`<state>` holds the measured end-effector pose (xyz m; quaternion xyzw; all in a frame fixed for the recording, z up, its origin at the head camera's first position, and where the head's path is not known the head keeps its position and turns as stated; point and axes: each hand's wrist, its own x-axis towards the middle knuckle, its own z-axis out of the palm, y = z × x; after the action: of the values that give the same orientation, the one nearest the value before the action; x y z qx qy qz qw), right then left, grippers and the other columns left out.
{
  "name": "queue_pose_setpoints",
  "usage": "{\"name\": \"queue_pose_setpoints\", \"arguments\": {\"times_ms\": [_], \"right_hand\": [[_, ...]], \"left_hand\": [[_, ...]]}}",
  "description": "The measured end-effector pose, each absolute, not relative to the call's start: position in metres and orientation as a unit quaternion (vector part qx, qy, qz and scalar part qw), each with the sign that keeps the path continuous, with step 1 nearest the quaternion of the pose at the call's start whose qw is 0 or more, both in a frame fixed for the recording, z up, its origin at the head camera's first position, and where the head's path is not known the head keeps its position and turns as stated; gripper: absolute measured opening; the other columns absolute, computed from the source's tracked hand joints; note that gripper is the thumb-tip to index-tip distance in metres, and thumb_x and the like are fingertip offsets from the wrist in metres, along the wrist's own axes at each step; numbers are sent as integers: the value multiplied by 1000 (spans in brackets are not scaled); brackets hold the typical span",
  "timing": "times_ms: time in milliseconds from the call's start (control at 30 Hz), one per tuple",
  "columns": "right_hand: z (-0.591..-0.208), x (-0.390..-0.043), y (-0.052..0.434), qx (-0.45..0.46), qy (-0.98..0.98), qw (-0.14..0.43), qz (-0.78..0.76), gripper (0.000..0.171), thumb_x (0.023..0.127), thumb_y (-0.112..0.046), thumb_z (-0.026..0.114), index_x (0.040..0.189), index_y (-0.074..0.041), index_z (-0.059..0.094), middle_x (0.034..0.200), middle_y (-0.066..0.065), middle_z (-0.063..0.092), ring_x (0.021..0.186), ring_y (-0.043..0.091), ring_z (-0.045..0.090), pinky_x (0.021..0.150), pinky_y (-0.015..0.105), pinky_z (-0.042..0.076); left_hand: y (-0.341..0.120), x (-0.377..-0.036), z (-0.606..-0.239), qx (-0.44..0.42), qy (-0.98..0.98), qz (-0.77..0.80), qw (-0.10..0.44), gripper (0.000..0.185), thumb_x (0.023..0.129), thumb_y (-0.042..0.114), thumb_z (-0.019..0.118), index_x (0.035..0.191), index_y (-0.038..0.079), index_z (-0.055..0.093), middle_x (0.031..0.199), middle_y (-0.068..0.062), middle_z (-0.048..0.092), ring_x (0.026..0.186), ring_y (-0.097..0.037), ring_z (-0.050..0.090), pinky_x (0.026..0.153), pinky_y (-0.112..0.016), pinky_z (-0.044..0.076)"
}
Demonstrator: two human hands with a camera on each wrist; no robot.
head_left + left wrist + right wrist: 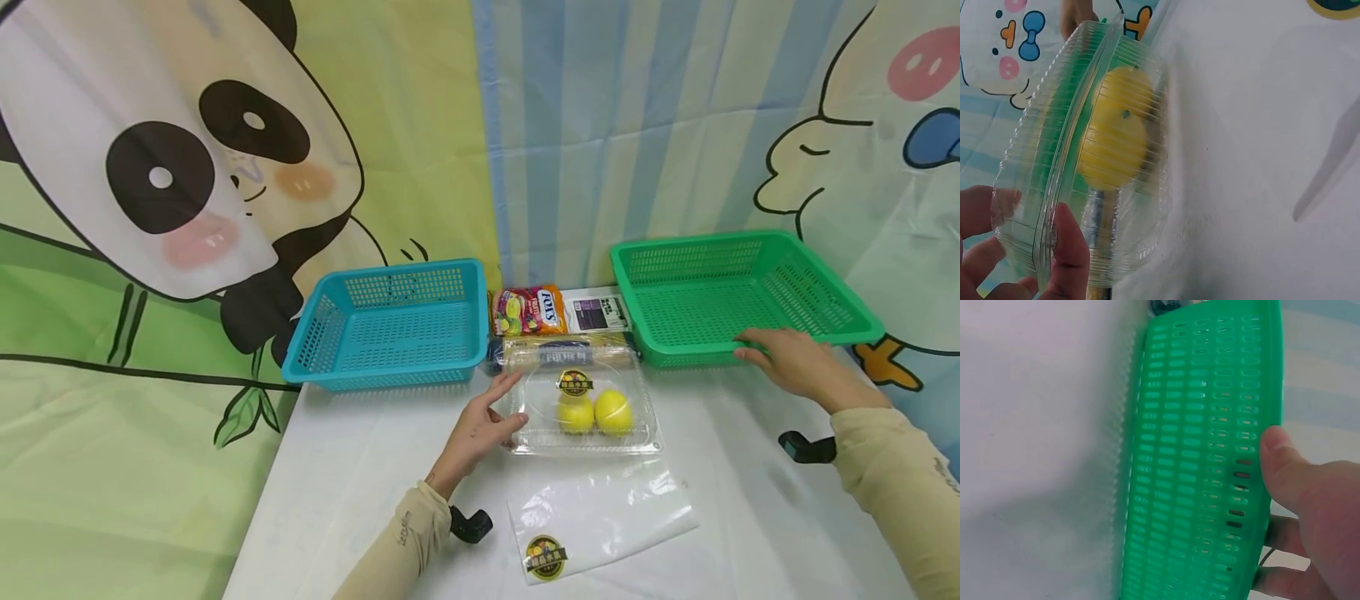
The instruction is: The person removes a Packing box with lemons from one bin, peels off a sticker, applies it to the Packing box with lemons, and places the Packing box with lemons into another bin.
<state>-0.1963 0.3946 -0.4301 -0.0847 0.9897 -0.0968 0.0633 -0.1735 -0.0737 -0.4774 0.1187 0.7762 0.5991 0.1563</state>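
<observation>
Sleeves [397,542] angle forward — left hand [474,429] spread against clear container [542,398], right hand [791,365] gripping green basket [690,353].

This looks like a small, makeshift corner, perhaps in a home or a shop, though which cannot be told; a wrinkled curtain [420,108] printed with a cartoon panda [187,92] and pale blue stripes [585,125] hangs right behind a white counter [337,483]; the counter bears a blue basket [408,333], a green basket [697,304] and a packet of sweets [527,311].
</observation>
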Motion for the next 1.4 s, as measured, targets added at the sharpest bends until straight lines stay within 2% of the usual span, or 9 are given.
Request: {"name": "queue_pose_setpoints", "arguments": {"times_ms": [167, 400, 567, 767, 900, 1133, 1267, 1367, 1400], "right_hand": [[-430, -196, 393, -72, 988, 73, -112, 58, 101, -49, 35, 135, -4, 45, 136, 38, 40, 120, 64, 30, 79, 88, 12], [-434, -196, 395, -72, 987, 75, -122, 57, 101, -48, 34, 136, -4, 44, 137, 38, 37, 120, 64, 29, 79, 88, 10], [-434, -194, 397, -69, 988, 74, -120, 56, 101, -47, 34, 136, -4, 43, 137, 38, 37, 120, 64, 29, 79, 89, 10], [-434, -193, 396, -77, 990, 57, -105, 54, 101, -46, 35, 134, -5, 46, 134, 36, 43, 119, 62, 34, 81, 87, 13], [-434, -192, 393, -91, 991, 42, -92, 50, 102, -43, 37, 133, -6, 48, 130, 35, 48, 119, 60, 38, 84, 85, 14], [-438, -190, 394, -92, 991, 37, -88, 48, 102, -42, 38, 133, -7, 49, 129, 33, 50, 118, 58, 40, 85, 84, 15], [-439, -190, 394, -86, 992, 37, -85, 50, 101, -44, 37, 134, -7, 48, 131, 33, 49, 120, 58, 39, 86, 84, 15], [-438, -190, 393, -82, 992, 37, -87, 52, 101, -45, 37, 135, -6, 47, 132, 33, 48, 121, 58, 38, 87, 84, 14], [-437, -189, 392, -82, 992, 36, -90, 52, 101, -45, 36, 135, -6, 47, 132, 33, 47, 121, 58, 38, 87, 84, 14]], "left_hand": [[-73, -167, -468, 111, 777, 602, 143, 68, 86, 8, 68, 146, 22, 39, 159, -9, 17, 60, -15, 49, 61, -45, 56], [-78, -165, -473, 113, 788, 595, 106, 67, 85, 14, 71, 143, 35, 43, 159, 2, 21, 72, -20, 48, 57, -39, 55], [-77, -163, -452, 120, 782, 603, 103, 66, 86, 15, 71, 141, 37, 43, 159, 4, 21, 75, -21, 49, 57, -36, 55], [-69, -164, -403, 146, 770, 613, 94, 65, 88, 6, 65, 146, 24, 40, 159, -2, 20, 74, -20, 46, 51, -18, 43], [-60, -177, -381, 170, 754, 630, 82, 65, 89, 6, 64, 147, 20, 39, 160, -6, 17, 62, -16, 42, 47, -21, 40], [-34, -217, -369, 187, 744, 638, 68, 65, 88, 9, 66, 144, 31, 41, 156, 8, 27, 50, -15, 36, 44, -22, 38], [-15, -236, -356, 195, 745, 634, 73, 66, 88, 12, 66, 143, 37, 40, 149, 7, 36, 50, -16, 35, 44, -24, 40], [2, -250, -348, 195, 729, 650, 93, 67, 89, 12, 66, 144, 38, 37, 149, 10, 35, 53, -17, 48, 49, -28, 47], [8, -254, -347, 195, 720, 658, 102, 68, 90, 12, 65, 145, 38, 36, 153, 15, 27, 53, -19, 51, 53, -30, 51]]}}
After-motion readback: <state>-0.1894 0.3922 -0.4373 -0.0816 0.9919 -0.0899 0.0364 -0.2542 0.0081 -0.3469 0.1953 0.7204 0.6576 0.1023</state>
